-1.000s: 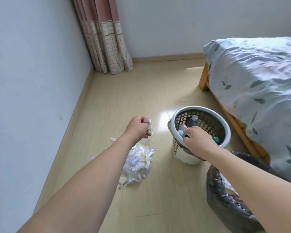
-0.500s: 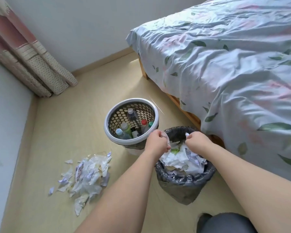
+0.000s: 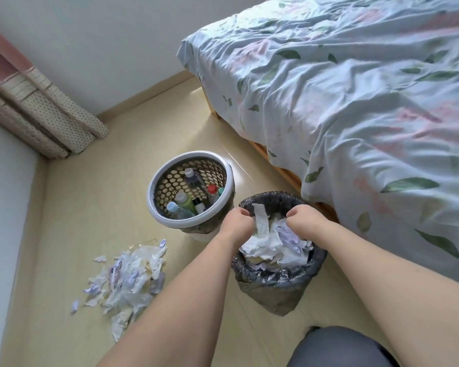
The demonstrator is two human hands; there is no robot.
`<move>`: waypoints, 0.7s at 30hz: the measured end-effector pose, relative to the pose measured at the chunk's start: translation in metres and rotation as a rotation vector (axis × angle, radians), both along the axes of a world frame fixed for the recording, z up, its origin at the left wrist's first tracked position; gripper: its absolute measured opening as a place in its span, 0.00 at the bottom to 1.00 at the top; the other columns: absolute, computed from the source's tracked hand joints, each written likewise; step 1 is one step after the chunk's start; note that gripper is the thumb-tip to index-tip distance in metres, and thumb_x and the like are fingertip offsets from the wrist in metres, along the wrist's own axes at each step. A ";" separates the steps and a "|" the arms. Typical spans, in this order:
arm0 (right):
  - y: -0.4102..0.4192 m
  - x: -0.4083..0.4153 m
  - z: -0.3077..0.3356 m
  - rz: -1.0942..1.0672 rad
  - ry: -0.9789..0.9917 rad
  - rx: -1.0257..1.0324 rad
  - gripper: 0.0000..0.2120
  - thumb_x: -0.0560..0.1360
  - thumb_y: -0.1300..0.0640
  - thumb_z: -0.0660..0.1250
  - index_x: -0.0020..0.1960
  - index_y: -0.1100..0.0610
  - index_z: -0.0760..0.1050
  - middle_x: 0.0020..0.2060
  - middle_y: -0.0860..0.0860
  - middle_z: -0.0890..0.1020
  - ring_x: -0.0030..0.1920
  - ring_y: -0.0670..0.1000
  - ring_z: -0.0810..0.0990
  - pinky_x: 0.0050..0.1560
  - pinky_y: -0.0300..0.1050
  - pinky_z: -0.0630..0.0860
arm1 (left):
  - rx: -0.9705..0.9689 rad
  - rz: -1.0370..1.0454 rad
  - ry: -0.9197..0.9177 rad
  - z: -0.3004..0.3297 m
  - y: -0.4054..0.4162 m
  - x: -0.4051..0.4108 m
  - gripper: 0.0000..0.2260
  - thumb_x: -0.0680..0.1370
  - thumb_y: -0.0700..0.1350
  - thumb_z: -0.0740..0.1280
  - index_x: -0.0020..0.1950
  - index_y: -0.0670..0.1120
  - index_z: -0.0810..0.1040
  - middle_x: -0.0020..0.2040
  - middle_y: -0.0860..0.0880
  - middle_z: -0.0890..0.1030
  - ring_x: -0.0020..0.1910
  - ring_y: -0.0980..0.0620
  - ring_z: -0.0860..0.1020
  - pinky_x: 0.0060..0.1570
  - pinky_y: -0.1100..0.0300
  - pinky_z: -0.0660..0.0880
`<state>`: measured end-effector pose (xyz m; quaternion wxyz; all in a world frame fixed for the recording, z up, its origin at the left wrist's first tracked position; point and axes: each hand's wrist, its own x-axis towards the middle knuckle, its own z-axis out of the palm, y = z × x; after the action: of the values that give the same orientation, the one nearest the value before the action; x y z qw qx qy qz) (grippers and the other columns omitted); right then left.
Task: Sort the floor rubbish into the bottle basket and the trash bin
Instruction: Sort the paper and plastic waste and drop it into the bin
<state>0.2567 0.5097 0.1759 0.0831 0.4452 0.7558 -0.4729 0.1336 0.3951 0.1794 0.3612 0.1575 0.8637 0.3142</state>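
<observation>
The black-lined trash bin [image 3: 276,284] stands on the floor beside the bed, heaped with crumpled white paper. My left hand [image 3: 235,222] and my right hand [image 3: 304,221] are both over its mouth with fingers curled. A white paper strip [image 3: 260,218] stands up between them, against my left fingers, which seem to pinch it. Nothing shows in my right fist. Left of the bin, the white perforated bottle basket [image 3: 154,200] holds several small bottles. A pile of torn paper and clear plastic scraps [image 3: 129,274] lies on the floor at lower left.
A bed with a leaf-print cover [image 3: 355,115] fills the right side, its wooden frame close behind the bin. A dotted curtain [image 3: 51,123] hangs in the left corner by the wall. My grey-clad knee [image 3: 337,348] shows at the bottom. Bare floor lies between basket and curtain.
A second ago my right hand was in the basket and my left was above the scrap pile. Both hands have since moved over the trash bin and now sit lower into its mouth.
</observation>
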 end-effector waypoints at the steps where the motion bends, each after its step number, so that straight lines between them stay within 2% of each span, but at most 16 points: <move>1: -0.006 -0.004 0.010 0.008 0.005 0.016 0.12 0.74 0.67 0.57 0.35 0.57 0.73 0.32 0.55 0.74 0.30 0.51 0.67 0.29 0.41 0.64 | -0.003 -0.007 0.011 0.009 -0.009 -0.003 0.09 0.76 0.36 0.56 0.49 0.47 0.74 0.54 0.42 0.78 0.55 0.42 0.79 0.58 0.46 0.78; 3: -0.020 -0.012 0.029 0.034 0.033 0.048 0.10 0.73 0.65 0.58 0.36 0.61 0.75 0.33 0.58 0.75 0.33 0.55 0.75 0.32 0.47 0.72 | -0.007 -0.017 0.033 0.024 -0.024 -0.009 0.10 0.76 0.36 0.56 0.48 0.48 0.73 0.50 0.42 0.79 0.54 0.42 0.79 0.57 0.46 0.78; 5: -0.038 -0.025 0.048 0.079 0.054 0.072 0.09 0.73 0.65 0.59 0.45 0.65 0.78 0.42 0.60 0.80 0.44 0.58 0.80 0.42 0.50 0.77 | -0.005 -0.015 0.059 0.040 -0.043 -0.019 0.10 0.76 0.37 0.56 0.51 0.48 0.73 0.49 0.43 0.78 0.53 0.43 0.79 0.57 0.46 0.78; 6: -0.049 -0.033 0.057 0.112 0.059 0.082 0.08 0.74 0.65 0.60 0.46 0.63 0.78 0.43 0.59 0.80 0.46 0.56 0.80 0.42 0.47 0.77 | 0.004 -0.007 0.079 0.048 -0.055 -0.026 0.09 0.77 0.38 0.56 0.52 0.48 0.73 0.50 0.44 0.78 0.52 0.44 0.79 0.57 0.46 0.78; 8: -0.075 -0.050 0.073 0.163 0.067 0.095 0.10 0.77 0.63 0.61 0.56 0.59 0.77 0.48 0.55 0.78 0.49 0.53 0.78 0.44 0.43 0.74 | 0.017 0.003 0.127 0.066 -0.081 -0.040 0.10 0.77 0.39 0.57 0.53 0.49 0.73 0.50 0.46 0.77 0.52 0.46 0.78 0.56 0.47 0.78; 10: -0.106 -0.070 0.088 0.203 0.092 0.108 0.12 0.79 0.60 0.61 0.61 0.57 0.74 0.50 0.53 0.78 0.49 0.50 0.78 0.45 0.41 0.77 | 0.041 0.027 0.166 0.081 -0.112 -0.058 0.10 0.76 0.39 0.57 0.52 0.49 0.75 0.50 0.45 0.78 0.51 0.45 0.79 0.55 0.49 0.79; 14: -0.176 -0.115 0.106 0.329 0.087 0.186 0.13 0.78 0.59 0.60 0.61 0.56 0.76 0.51 0.53 0.79 0.52 0.52 0.78 0.57 0.48 0.78 | 0.090 0.114 0.171 0.100 -0.194 -0.103 0.08 0.76 0.39 0.57 0.45 0.47 0.75 0.45 0.46 0.78 0.47 0.45 0.79 0.48 0.52 0.76; 16: -0.216 -0.144 0.109 0.406 0.073 0.227 0.15 0.76 0.59 0.59 0.60 0.58 0.77 0.52 0.53 0.79 0.52 0.53 0.78 0.57 0.48 0.77 | 0.069 0.160 0.184 0.098 -0.246 -0.130 0.08 0.75 0.38 0.57 0.46 0.45 0.75 0.44 0.46 0.77 0.43 0.45 0.77 0.44 0.55 0.74; 19: -0.272 -0.187 0.109 0.512 0.068 0.246 0.21 0.77 0.58 0.59 0.69 0.56 0.72 0.62 0.52 0.76 0.57 0.53 0.76 0.55 0.44 0.74 | 0.041 0.246 0.206 0.086 -0.321 -0.168 0.09 0.75 0.38 0.56 0.48 0.46 0.75 0.44 0.48 0.78 0.42 0.46 0.76 0.42 0.57 0.73; 21: -0.309 -0.221 0.104 0.568 0.075 0.245 0.22 0.77 0.57 0.59 0.71 0.54 0.69 0.66 0.51 0.74 0.54 0.50 0.75 0.53 0.42 0.73 | 0.006 0.305 0.219 0.069 -0.371 -0.194 0.09 0.76 0.38 0.57 0.49 0.46 0.75 0.44 0.48 0.78 0.43 0.46 0.76 0.41 0.57 0.72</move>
<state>0.0361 0.2008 0.2797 0.1296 0.2054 0.9039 -0.3522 -0.0606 0.0237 0.2480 0.2126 0.0592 0.9108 0.3489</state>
